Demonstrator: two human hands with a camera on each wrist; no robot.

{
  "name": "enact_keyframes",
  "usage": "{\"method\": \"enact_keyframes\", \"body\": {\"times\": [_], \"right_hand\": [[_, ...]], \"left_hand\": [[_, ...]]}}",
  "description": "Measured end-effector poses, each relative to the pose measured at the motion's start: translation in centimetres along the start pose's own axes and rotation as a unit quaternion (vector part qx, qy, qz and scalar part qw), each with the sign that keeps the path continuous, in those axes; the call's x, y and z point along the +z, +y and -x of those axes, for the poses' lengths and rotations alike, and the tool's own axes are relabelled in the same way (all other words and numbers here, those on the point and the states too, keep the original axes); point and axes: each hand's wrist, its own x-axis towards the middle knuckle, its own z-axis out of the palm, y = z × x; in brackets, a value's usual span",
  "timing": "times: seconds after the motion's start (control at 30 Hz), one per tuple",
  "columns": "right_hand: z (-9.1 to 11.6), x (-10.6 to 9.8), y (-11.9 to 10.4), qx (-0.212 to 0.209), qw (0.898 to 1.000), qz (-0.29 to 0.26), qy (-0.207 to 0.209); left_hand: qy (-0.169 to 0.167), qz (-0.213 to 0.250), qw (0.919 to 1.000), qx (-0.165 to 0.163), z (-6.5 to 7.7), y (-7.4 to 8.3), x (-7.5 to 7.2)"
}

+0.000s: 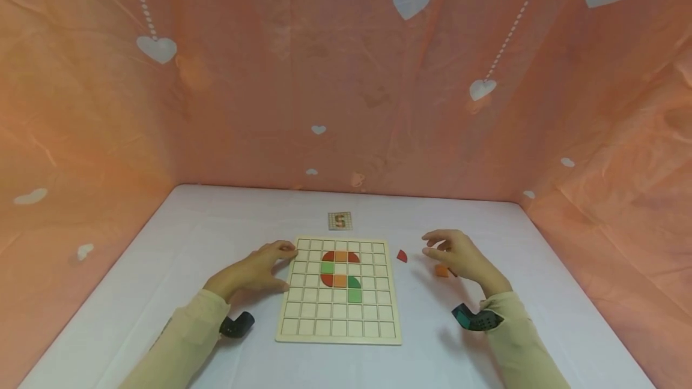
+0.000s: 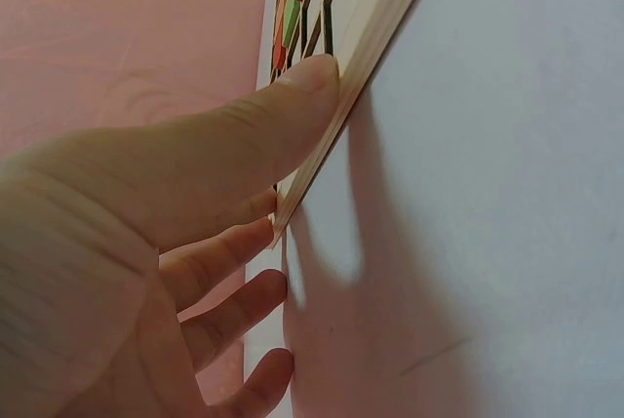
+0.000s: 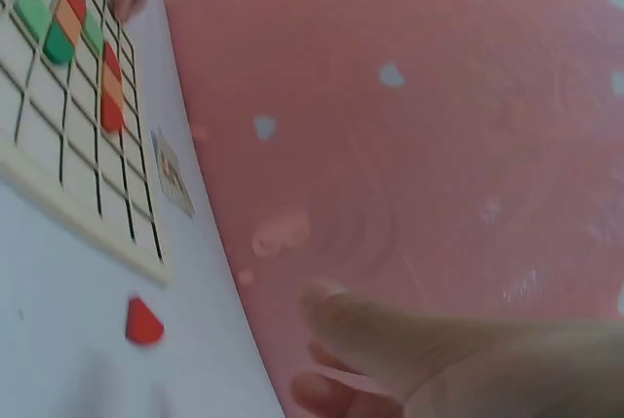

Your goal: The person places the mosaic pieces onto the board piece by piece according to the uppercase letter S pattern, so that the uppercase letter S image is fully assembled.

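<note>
A wooden grid board (image 1: pixel 319 329) lies flat, with red quarter-circles (image 1: pixel 327 256), orange squares (image 1: pixel 341 256), green squares (image 1: pixel 354 296) and a dark green quarter-circle (image 1: pixel 354 283) set in an S-like curve. My left hand (image 1: pixel 258 268) steadies the board's left side; its thumb (image 2: pixel 302 96) touches the edge, the other fingers extended loosely. Over the table to the right hovers my right hand (image 1: pixel 458 254), fingers slightly bent and nothing visible between them. Between that hand and the board lies a loose red quarter-circle (image 1: pixel 402 256). An orange piece (image 1: pixel 441 271) sits beneath the hand, which partly hides another piece.
Behind the board lies a small pattern card (image 1: pixel 340 221) showing a similar S on a grid. The white table (image 1: pixel 227 215) is bordered by pink-orange cloth (image 1: pixel 335 77) with hearts. Each wrist carries a dark camera device (image 1: pixel 477 319).
</note>
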Motion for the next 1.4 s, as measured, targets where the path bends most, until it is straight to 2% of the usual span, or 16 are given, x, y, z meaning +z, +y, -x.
{"method": "enact_keyframes", "body": {"times": [0.37, 0.63, 0.8, 0.97, 1.0, 1.13, 1.23, 1.4], "right_hand": [[1.1, -2.0, 4.5, 0.036, 0.996, -0.031, -0.074], [1.9, -2.8, 7.1, 0.015, 0.995, -0.014, -0.093], [2.2, -2.7, 7.2, 0.034, 0.994, -0.030, -0.096], [2.2, -2.3, 7.1, 0.047, 0.995, -0.013, -0.088], [2.2, -2.2, 7.0, 0.059, 0.994, -0.014, -0.086], [2.0, -1.9, 6.9, 0.066, 0.995, -0.001, -0.076], [1.8, -1.9, 6.8, 0.056, 0.996, 0.007, -0.071], [1.8, -1.9, 6.5, 0.066, 0.996, -0.008, -0.067]], "left_hand": [[-0.001, -0.002, 0.9999, 0.014, 0.0, -0.1, 0.1], [-0.002, -0.001, 1.0000, 0.004, 0.0, 0.1, 0.0], [0.000, 0.001, 1.0000, 0.003, 0.1, 0.1, 0.0], [0.001, -0.002, 1.0000, 0.009, 0.0, 0.0, 0.0], [0.001, -0.001, 1.0000, 0.009, 0.0, 0.0, 0.0], [0.000, -0.002, 0.9999, 0.016, 0.0, -0.1, 0.1], [-0.001, -0.002, 0.9999, 0.014, -0.1, -0.1, 0.1], [0.000, -0.002, 1.0000, 0.009, -0.1, -0.1, 0.1]]}}
